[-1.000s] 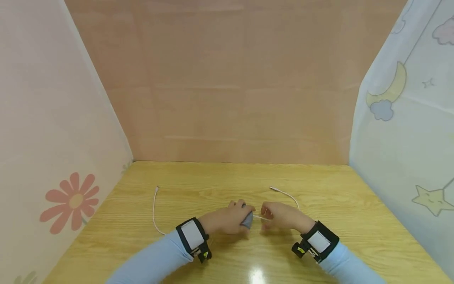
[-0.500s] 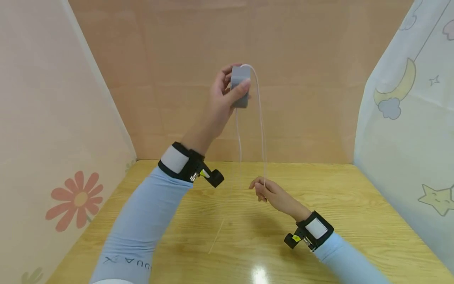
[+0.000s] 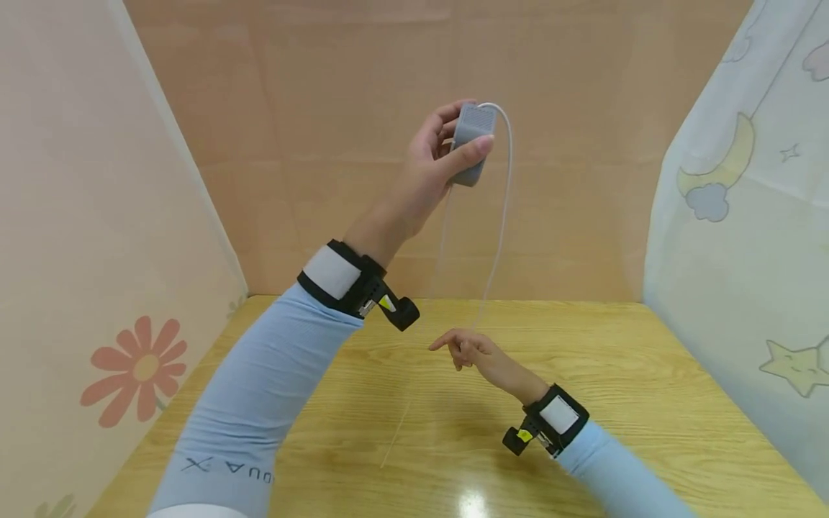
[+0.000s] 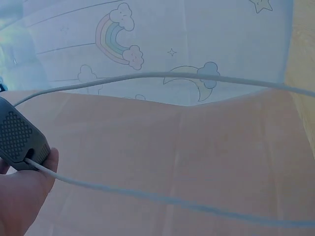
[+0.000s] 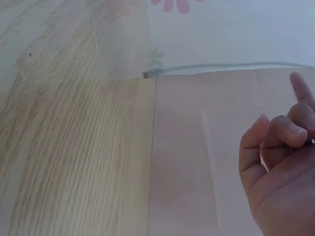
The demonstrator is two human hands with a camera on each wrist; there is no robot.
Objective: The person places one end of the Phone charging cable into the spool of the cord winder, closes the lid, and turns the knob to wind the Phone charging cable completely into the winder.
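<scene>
My left hand (image 3: 447, 147) is raised high in front of the back wall and grips a small grey adapter block (image 3: 471, 140) between thumb and fingers. In the left wrist view, the adapter (image 4: 18, 135) sits above the thumb (image 4: 22, 196). A thin white cable (image 3: 504, 194) leaves the top of the block, arcs right and drops to my right hand (image 3: 465, 348). That hand hovers just above the wooden table (image 3: 615, 403), index finger stretched left and the other fingers curled around the cable. In the right wrist view the cable (image 5: 221, 69) passes beyond the curled fingers (image 5: 280, 167).
A peach panel (image 3: 388, 216) closes the back. A pale cloth with a red flower (image 3: 132, 370) stands on the left. A curtain printed with a moon (image 3: 719, 169) and a star (image 3: 793, 367) hangs on the right. A faint blurred strand (image 3: 395, 439) dangles over the table's middle.
My left hand lifted the adapter from the table to head height, then shifted it slightly right. The cable came up off the table. My right hand stayed low and stretched out its index finger.
</scene>
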